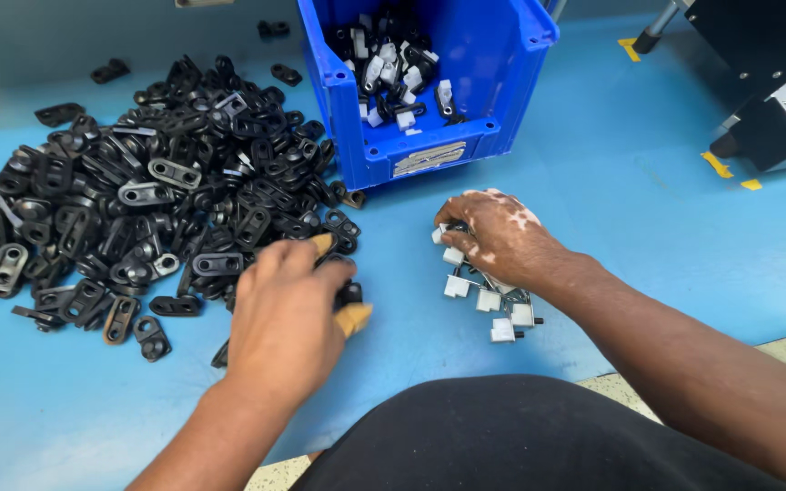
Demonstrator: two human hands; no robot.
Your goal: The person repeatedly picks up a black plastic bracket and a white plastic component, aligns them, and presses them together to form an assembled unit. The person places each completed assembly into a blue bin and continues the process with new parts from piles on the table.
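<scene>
Left hand (286, 314) pinches a black part (349, 293) just below-left of the blue bin (429, 145), beside the black pile (147, 200), while right hand (500, 238) curls, gathering white clips (488, 300) below it.

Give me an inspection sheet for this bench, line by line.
Surface: blue table, yellow tape marks at far right.
Job's things: big pile of black brackets at left; small white clips under and beside the right hand; blue bin behind, holding black and white pieces.
Clutter: stray black brackets lie apart at the far edge.
Grippers: left hand curled on a black piece at the pile's edge; right hand resting on the white clips, grip hidden.
Cables: nothing seen.
Surroundings: black and metal machine with a green button, top right.
</scene>
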